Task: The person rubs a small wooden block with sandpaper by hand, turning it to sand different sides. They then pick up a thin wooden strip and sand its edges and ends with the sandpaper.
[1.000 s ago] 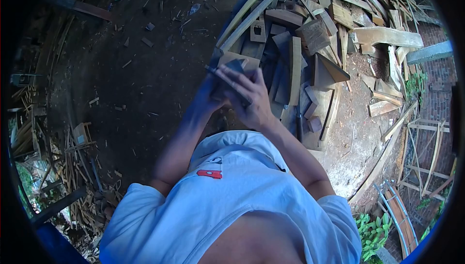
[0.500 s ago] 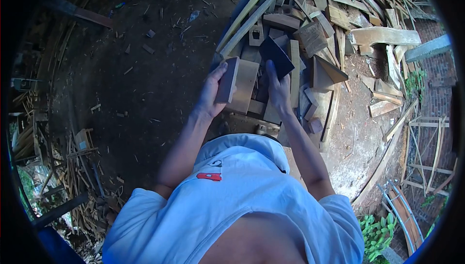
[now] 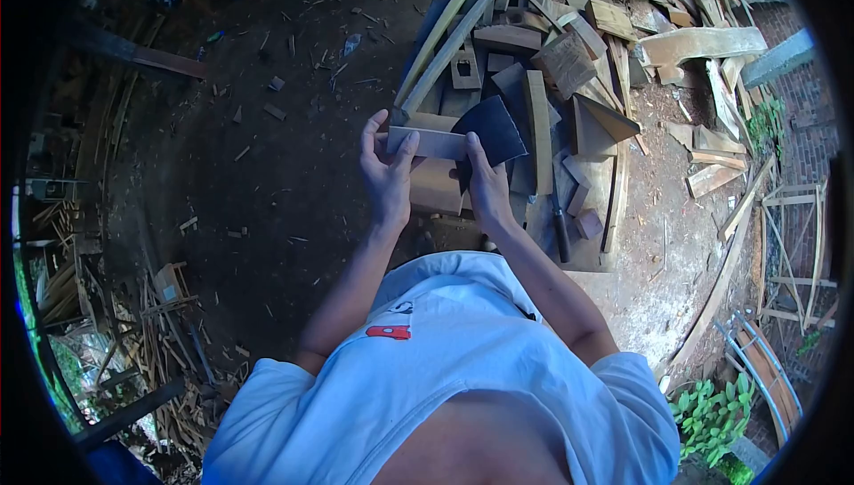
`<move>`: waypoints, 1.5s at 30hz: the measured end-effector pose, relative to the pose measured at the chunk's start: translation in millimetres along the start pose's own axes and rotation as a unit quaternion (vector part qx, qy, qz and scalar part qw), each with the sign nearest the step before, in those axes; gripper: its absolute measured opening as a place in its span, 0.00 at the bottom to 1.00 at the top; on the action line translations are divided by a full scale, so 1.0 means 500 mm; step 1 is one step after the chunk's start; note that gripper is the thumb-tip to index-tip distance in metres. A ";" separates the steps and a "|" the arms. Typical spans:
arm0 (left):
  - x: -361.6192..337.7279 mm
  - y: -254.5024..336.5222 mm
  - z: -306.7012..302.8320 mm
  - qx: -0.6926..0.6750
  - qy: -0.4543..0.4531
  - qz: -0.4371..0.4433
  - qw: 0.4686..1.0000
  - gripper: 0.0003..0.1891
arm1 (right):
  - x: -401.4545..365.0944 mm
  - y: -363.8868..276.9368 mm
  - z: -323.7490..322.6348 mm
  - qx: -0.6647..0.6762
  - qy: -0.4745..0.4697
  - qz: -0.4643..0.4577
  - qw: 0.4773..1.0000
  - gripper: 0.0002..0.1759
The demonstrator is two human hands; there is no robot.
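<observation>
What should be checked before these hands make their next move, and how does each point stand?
1. Left hand has a grip on the wooden block: ok.
2. Right hand steadies the block's other end: ok, thumb against it.
3. Dark sheet lies flat: not ok, it is curved.
4. Block's underside is smooth: cannot tell, it is hidden.
5. Dark-handled tool is away from both hands: ok, it lies beside the wood offcuts.

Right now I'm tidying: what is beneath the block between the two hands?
Flat wood shows beyond and nearer than the block; whether it is one piece is hidden.
</observation>
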State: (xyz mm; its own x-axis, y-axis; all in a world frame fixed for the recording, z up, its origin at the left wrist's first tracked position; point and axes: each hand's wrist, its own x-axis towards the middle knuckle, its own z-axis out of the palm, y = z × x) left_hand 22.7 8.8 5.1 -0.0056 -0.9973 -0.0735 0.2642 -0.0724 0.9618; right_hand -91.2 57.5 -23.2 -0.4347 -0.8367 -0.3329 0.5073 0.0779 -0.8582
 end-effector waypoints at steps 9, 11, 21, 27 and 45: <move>-0.003 0.032 -0.036 0.179 -0.318 -0.139 0.921 0.14 | 0.039 -0.043 -0.015 -0.148 -0.110 -0.115 0.976 0.20; -0.011 0.028 -0.029 0.100 -0.297 -0.173 0.934 0.14 | 0.044 -0.050 -0.016 -0.162 -0.121 -0.137 0.970 0.20; -0.009 -0.012 -0.028 -0.134 -0.252 -0.309 0.907 0.23 | 0.000 -0.083 0.004 -0.445 -0.111 -0.388 0.799 0.25; -0.049 0.012 0.030 -0.090 -0.067 -0.293 0.950 0.27 | 0.035 -0.081 0.019 -0.518 -0.108 -0.473 0.705 0.23; 0.016 -0.001 -0.021 0.286 -0.161 0.190 0.925 0.18 | -0.009 -0.126 0.032 -0.270 -0.105 -0.303 0.908 0.17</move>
State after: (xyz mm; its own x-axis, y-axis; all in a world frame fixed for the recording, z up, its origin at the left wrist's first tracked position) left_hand 32.8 1.2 0.9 -0.3288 -0.8979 0.2925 -0.2474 0.3809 0.8909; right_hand -109.5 47.6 38.3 -0.3326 -0.8950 0.2973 -0.2409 -0.2241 -0.9443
